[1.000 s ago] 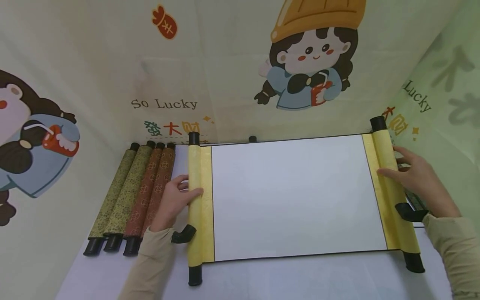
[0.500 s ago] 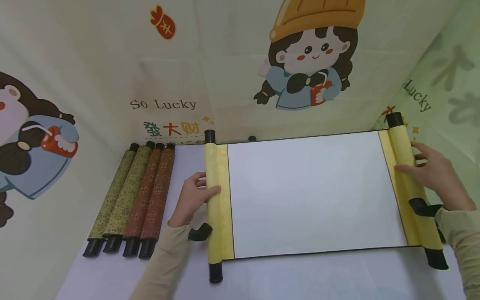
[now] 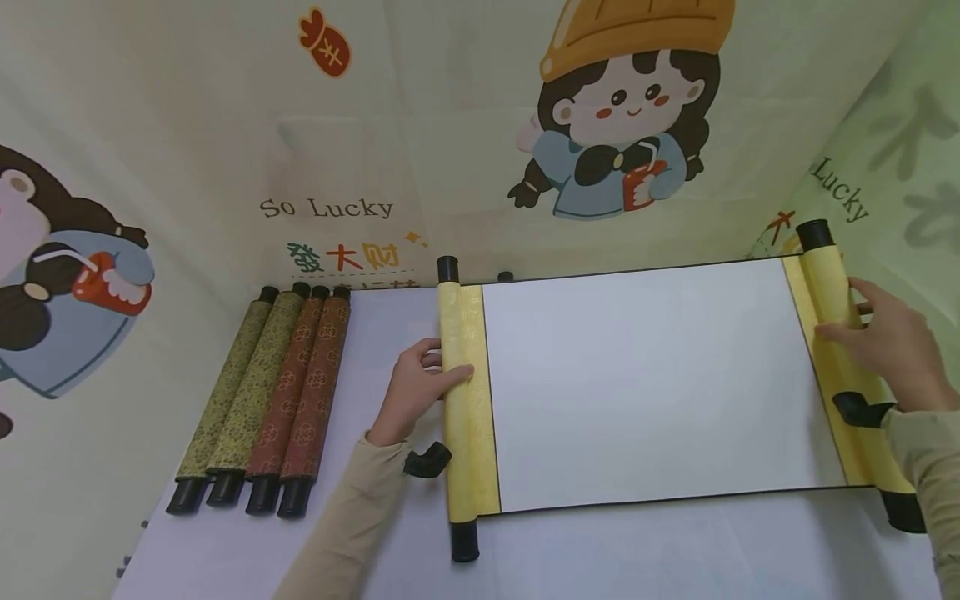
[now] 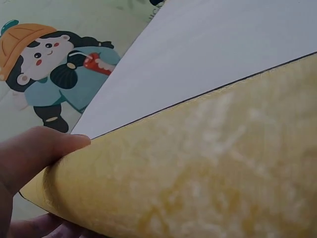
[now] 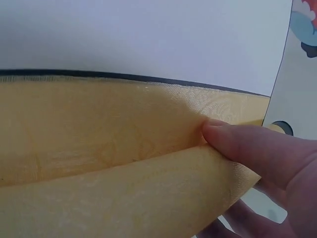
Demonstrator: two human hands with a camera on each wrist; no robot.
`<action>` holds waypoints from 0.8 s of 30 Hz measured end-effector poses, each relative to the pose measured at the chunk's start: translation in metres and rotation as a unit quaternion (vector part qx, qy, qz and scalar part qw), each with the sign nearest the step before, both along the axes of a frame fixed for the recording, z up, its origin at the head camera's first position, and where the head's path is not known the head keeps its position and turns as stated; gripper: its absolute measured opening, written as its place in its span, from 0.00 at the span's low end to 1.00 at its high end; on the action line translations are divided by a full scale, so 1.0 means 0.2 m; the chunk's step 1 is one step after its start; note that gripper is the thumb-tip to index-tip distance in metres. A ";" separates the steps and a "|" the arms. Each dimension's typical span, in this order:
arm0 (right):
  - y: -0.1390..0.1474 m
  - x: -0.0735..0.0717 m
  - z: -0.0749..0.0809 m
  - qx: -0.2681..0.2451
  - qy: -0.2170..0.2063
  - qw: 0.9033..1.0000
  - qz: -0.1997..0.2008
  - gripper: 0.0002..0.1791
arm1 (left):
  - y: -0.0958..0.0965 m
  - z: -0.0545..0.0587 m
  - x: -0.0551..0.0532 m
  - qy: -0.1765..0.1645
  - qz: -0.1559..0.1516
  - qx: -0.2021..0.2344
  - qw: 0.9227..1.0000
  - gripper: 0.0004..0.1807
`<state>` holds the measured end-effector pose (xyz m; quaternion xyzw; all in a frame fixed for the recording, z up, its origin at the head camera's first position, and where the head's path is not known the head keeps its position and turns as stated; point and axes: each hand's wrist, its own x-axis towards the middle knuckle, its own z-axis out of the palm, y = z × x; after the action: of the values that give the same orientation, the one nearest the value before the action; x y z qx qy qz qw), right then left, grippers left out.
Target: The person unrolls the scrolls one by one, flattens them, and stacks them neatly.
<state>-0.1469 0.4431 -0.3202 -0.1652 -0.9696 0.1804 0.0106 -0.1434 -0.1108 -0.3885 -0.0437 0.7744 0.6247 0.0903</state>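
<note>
A yellow hanging scroll (image 3: 660,383) is spread open between my hands, its middle a blank white sheet with a thin dark border. My left hand (image 3: 416,387) grips the left roller, thumb over the front and fingers curled behind. On the far side my right hand (image 3: 896,342) holds the thicker right roller the same way. Black knobs cap the roller ends. In the left wrist view the thumb (image 4: 69,144) presses the yellow silk near the white sheet's edge. The right wrist view has the thumb (image 5: 223,136) pressing where the silk begins to roll.
Several rolled scrolls, green (image 3: 247,400) and reddish brown (image 3: 315,392), lie side by side on the white table (image 3: 600,550) at left. A black knob (image 3: 506,276) peeks out behind the open scroll. A printed cloth (image 3: 450,150) hangs behind the table.
Both hands have carried the open scroll to the right and slightly up in the head view. The rolled scrolls at left have stayed put and are now fully uncovered by the left arm.
</note>
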 end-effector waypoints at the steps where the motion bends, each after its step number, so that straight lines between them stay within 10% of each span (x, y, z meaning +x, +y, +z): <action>1: 0.00 0.00 0.00 0.004 0.002 1.000 -0.002 0.47 | 0.01 0.00 0.00 -0.001 0.000 0.000 1.000 0.32; 24: 0.10 -0.06 -0.06 0.070 -0.006 0.997 -0.035 0.44 | 0.22 -0.07 -0.08 -0.014 -0.021 -0.002 1.000 0.32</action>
<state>-0.1598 0.4628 -0.3316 -0.1986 -0.9735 0.1108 0.0226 -0.1598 -0.0674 -0.4022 -0.0365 0.7753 0.6202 0.1142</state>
